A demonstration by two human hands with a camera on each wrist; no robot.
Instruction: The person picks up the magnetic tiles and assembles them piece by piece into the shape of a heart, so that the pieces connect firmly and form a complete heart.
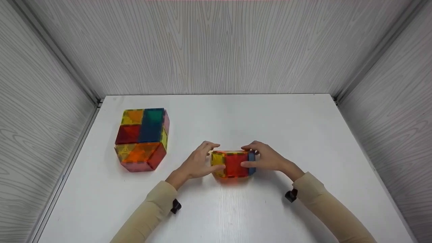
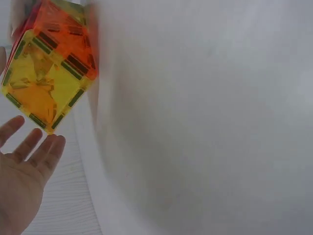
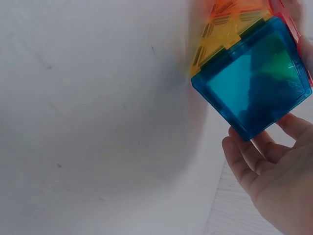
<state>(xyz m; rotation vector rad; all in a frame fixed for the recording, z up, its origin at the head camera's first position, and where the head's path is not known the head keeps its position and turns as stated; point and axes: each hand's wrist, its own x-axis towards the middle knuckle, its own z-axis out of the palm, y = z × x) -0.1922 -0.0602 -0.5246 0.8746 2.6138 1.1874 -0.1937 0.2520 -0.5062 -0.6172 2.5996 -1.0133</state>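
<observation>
A small block of translucent magnetic tiles sits on the white table between both hands, with yellow, red and blue sides showing. My left hand is at its left end, thumb over the yellow tile; in the left wrist view the loosely extended fingers reach that tile's corner. At the other end, my right hand grips the block, its thumb on the red front and its fingers at the far edge of the blue tile. Orange tiles adjoin the yellow one near the tabletop.
A larger multicoloured magnetic-tile structure stands at the left of the white table. Wood-grain panels rise at the back and both sides. Dark wrist devices are on both sleeves.
</observation>
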